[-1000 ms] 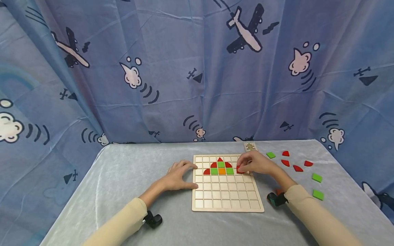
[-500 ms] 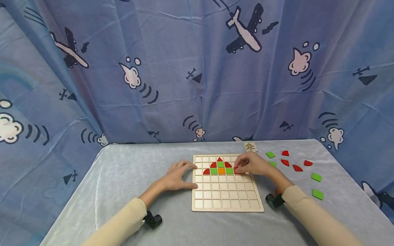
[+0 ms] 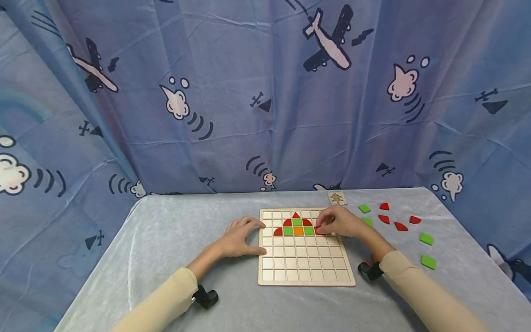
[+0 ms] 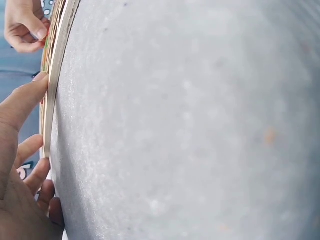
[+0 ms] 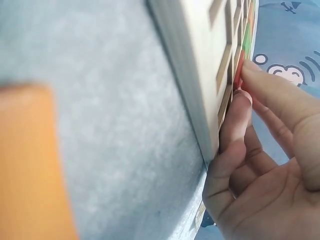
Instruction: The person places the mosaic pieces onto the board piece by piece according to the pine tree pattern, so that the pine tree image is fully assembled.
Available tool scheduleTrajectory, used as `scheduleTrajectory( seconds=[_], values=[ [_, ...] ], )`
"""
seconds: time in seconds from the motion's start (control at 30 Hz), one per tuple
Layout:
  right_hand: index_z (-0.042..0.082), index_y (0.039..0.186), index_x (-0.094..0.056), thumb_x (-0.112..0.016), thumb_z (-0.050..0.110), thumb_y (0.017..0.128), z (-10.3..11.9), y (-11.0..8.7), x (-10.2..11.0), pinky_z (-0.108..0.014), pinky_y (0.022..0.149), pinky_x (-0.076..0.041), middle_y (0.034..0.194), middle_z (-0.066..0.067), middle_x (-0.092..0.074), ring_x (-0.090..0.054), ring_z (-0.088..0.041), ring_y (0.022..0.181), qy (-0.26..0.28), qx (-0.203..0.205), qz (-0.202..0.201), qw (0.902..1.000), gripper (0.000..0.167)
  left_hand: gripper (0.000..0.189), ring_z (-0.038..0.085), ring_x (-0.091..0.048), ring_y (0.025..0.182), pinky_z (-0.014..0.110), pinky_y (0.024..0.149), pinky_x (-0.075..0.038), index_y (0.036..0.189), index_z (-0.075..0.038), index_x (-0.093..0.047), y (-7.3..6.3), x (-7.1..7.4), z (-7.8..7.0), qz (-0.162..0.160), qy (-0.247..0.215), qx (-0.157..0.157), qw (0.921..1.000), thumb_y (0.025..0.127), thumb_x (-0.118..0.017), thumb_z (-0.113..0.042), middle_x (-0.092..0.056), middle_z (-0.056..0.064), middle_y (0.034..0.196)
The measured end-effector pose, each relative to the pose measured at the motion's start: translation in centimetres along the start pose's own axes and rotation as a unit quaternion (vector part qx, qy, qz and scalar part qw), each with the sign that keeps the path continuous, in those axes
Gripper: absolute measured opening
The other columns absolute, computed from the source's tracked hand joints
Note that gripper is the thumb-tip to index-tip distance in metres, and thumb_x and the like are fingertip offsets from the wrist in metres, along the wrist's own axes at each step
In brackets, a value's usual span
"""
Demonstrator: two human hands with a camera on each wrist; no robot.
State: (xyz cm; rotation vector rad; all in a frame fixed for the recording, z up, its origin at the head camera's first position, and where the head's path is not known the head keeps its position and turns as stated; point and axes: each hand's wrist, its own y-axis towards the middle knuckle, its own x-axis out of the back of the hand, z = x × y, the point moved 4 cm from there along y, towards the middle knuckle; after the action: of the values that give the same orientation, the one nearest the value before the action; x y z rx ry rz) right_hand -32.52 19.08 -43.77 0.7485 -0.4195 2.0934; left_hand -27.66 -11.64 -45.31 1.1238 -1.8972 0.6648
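A square wooden grid board [image 3: 304, 263] lies on the table, its raised strips marking out cells. Red, green and orange tiles form a stepped triangle in its upper rows, with an orange square [image 3: 298, 230] low in the middle. My left hand [image 3: 240, 237] touches the board's left edge, thumb and fingers spread apart. At the right end of the pattern's bottom row, my right hand [image 3: 338, 220] pinches a red tile [image 5: 239, 70] between thumb and fingertip. That tile sits low against the grid, beside a green square [image 3: 309, 230], mostly covered by my fingers in the head view.
Right of the board lie several loose red quarter-round tiles [image 3: 401, 226] and green square tiles [image 3: 428, 262]. A small pattern card [image 3: 337, 198] is behind the board's far right corner. An orange piece [image 5: 35, 160] shows large in the right wrist view. A printed blue curtain [image 3: 232, 92] hangs behind.
My right hand has shifted slightly left with the red tile, bringing it up beside the green square at the row's end. My left hand stays at the board's edge.
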Motion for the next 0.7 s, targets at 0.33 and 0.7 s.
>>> scheduleTrajectory(
  seconds=[0.33, 0.7],
  values=[
    [0.003, 0.089, -0.073, -0.074, 0.009, 0.086, -0.2, 0.0, 0.1, -0.024, 0.060, -0.047, 0.077, -0.010, -0.069, -0.057, -0.011, 0.065, -0.006, 0.005, 0.003, 1.0000, 0.006, 0.070, 0.029, -0.040, 0.130, 0.056, 0.108, -0.032, 0.137, -0.030, -0.053, 0.0, 0.0, -0.1, 0.002, 0.000, 0.001, 1.0000, 0.077, -0.078, -0.055, -0.046, 0.000, 0.146],
    [0.004, 0.097, -0.073, -0.073, 0.015, 0.089, -0.8, -1.7, 2.1, -0.025, 0.064, -0.050, 0.094, -0.012, -0.071, -0.056, -0.012, 0.073, 0.001, -0.009, -0.002, 1.0000, 0.014, 0.070, 0.029, -0.039, 0.131, 0.056, 0.108, -0.032, 0.137, -0.030, -0.054, -0.1, 0.0, -0.1, 0.004, 0.000, 0.003, 1.0000, 0.077, -0.079, -0.055, -0.046, -0.001, 0.145]
  ],
)
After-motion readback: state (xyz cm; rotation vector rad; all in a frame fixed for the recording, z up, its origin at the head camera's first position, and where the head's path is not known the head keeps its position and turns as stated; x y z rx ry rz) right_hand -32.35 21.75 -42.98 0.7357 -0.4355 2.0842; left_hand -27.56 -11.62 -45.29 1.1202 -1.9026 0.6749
